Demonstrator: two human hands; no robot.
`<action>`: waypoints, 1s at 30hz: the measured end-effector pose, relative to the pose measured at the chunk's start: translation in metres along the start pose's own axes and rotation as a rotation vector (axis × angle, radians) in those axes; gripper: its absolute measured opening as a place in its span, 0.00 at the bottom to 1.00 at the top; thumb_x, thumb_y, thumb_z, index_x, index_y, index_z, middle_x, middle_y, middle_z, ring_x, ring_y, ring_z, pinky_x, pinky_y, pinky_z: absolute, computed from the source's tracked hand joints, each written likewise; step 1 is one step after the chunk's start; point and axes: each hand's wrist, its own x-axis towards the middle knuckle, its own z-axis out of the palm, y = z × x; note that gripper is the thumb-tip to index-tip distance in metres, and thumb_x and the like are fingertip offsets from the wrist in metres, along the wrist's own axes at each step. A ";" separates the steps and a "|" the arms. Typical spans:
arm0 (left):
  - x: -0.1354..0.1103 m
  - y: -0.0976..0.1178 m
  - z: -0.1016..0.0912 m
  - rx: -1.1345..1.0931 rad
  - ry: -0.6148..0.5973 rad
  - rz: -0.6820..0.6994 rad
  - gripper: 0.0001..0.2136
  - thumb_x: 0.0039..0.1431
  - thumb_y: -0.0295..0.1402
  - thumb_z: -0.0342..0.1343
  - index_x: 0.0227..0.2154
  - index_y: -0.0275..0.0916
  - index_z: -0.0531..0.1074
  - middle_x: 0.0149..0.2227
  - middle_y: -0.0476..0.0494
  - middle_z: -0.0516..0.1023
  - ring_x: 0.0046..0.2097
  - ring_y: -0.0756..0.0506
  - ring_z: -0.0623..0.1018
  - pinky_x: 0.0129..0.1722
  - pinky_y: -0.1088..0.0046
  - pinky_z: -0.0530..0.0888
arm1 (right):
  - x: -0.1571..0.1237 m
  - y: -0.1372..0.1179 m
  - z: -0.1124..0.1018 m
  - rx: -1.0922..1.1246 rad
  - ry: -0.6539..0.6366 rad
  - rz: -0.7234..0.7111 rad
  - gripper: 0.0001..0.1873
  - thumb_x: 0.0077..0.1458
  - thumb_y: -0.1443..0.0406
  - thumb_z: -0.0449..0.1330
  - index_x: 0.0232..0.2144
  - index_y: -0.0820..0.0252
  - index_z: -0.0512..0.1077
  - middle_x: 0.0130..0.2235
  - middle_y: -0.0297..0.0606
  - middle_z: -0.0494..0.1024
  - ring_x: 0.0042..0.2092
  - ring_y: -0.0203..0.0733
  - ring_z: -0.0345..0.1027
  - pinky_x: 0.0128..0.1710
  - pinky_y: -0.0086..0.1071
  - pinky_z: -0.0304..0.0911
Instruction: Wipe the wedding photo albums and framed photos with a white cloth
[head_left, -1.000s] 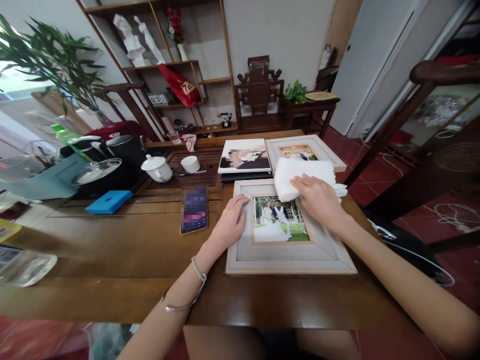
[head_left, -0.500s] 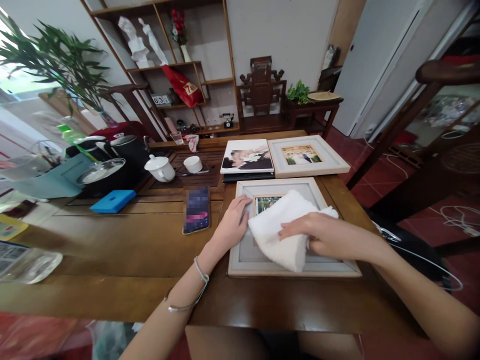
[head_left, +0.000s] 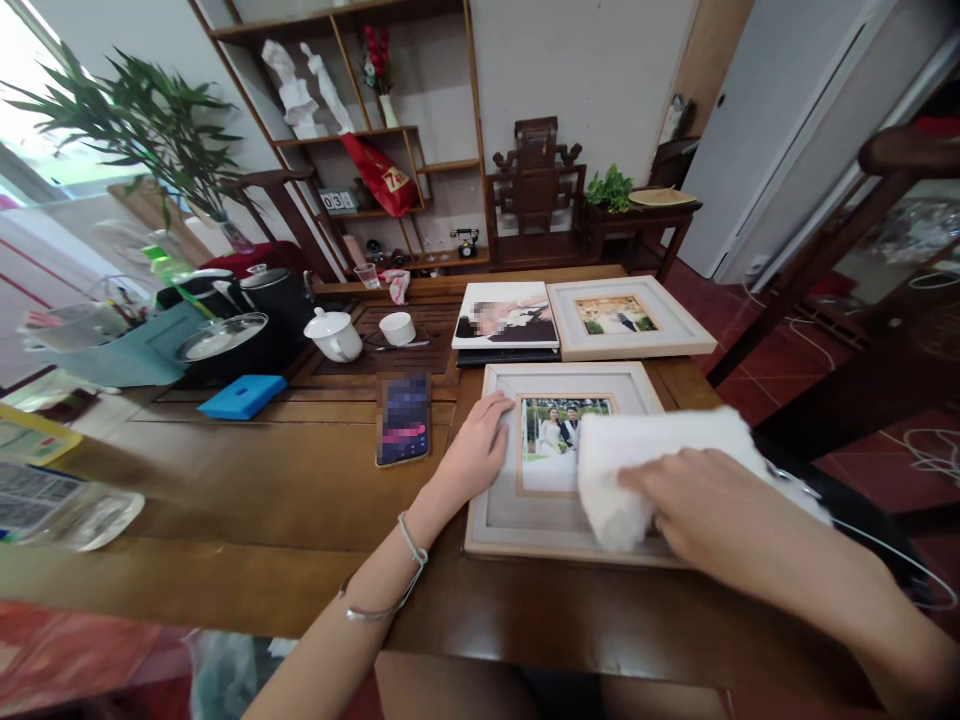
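A pale picture frame [head_left: 499, 513] with a wedding photo [head_left: 550, 438] inside lies flat on the wooden table. My left hand [head_left: 478, 445] rests on the frame's left edge, its fingers stretched out along the border. Over the right part of the frame, my right hand [head_left: 697, 500] holds a white cloth [head_left: 667, 440], bunched under the fingers. The cloth covers the frame's right side and part of the photo, and reaches past the table's edge. Some of the right hand's fingers are hidden by the cloth.
Behind lie a second framed photo [head_left: 634, 342] and a white photo panel [head_left: 505, 316]. Left of the frame is a phone [head_left: 403, 420]. Further left are a blue block [head_left: 243, 397], a lidded white teapot [head_left: 332, 335], a white cup [head_left: 397, 328] and a dark pot [head_left: 225, 345].
My right hand has swept the cloth to the right across the frame, uncovering most of the wedding photo. My left hand stays on the frame's left edge. The view has shifted slightly.
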 end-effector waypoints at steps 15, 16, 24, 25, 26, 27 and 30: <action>-0.001 0.001 0.000 0.017 -0.006 -0.007 0.15 0.64 0.26 0.46 0.53 0.34 0.66 0.57 0.31 0.69 0.63 0.37 0.66 0.63 0.51 0.63 | 0.060 0.015 0.011 -0.046 0.287 0.189 0.17 0.51 0.76 0.52 0.41 0.63 0.73 0.42 0.46 0.79 0.48 0.54 0.69 0.44 0.40 0.61; -0.001 0.001 -0.001 0.017 -0.007 -0.005 0.15 0.64 0.26 0.46 0.53 0.35 0.66 0.57 0.31 0.69 0.63 0.37 0.66 0.63 0.51 0.63 | 0.062 0.020 0.015 -0.069 0.341 0.181 0.17 0.51 0.77 0.52 0.42 0.65 0.73 0.45 0.47 0.78 0.50 0.55 0.67 0.48 0.42 0.59; -0.001 -0.001 0.002 -0.004 0.029 0.008 0.15 0.63 0.26 0.46 0.52 0.37 0.67 0.56 0.33 0.69 0.62 0.37 0.67 0.62 0.51 0.63 | 0.058 -0.007 0.026 -0.029 0.186 -0.021 0.24 0.48 0.82 0.48 0.45 0.68 0.73 0.46 0.50 0.78 0.48 0.52 0.71 0.43 0.37 0.63; -0.001 -0.002 0.002 -0.001 0.029 0.010 0.16 0.63 0.25 0.46 0.52 0.37 0.67 0.56 0.33 0.69 0.62 0.37 0.67 0.62 0.51 0.63 | 0.051 -0.013 0.020 0.037 0.130 -0.060 0.23 0.47 0.82 0.49 0.43 0.66 0.73 0.44 0.48 0.78 0.44 0.50 0.73 0.40 0.36 0.63; -0.001 -0.002 0.002 0.004 0.025 0.011 0.16 0.63 0.25 0.46 0.52 0.36 0.67 0.57 0.32 0.69 0.62 0.37 0.66 0.63 0.50 0.63 | 0.043 -0.017 0.014 0.114 0.079 -0.110 0.23 0.47 0.81 0.49 0.41 0.64 0.74 0.42 0.45 0.79 0.41 0.47 0.73 0.38 0.34 0.63; -0.001 -0.002 0.003 0.009 0.020 0.011 0.16 0.63 0.25 0.46 0.53 0.36 0.67 0.57 0.32 0.68 0.62 0.37 0.66 0.63 0.51 0.63 | 0.035 -0.019 0.006 0.196 0.037 -0.167 0.22 0.46 0.81 0.50 0.39 0.61 0.75 0.40 0.42 0.80 0.40 0.46 0.74 0.38 0.33 0.63; -0.001 -0.002 0.002 0.011 0.009 0.006 0.16 0.63 0.25 0.46 0.53 0.34 0.66 0.57 0.30 0.68 0.62 0.37 0.66 0.63 0.52 0.62 | 0.018 -0.006 -0.015 0.445 -0.084 -0.352 0.24 0.43 0.80 0.50 0.36 0.56 0.76 0.37 0.34 0.81 0.40 0.41 0.73 0.40 0.29 0.62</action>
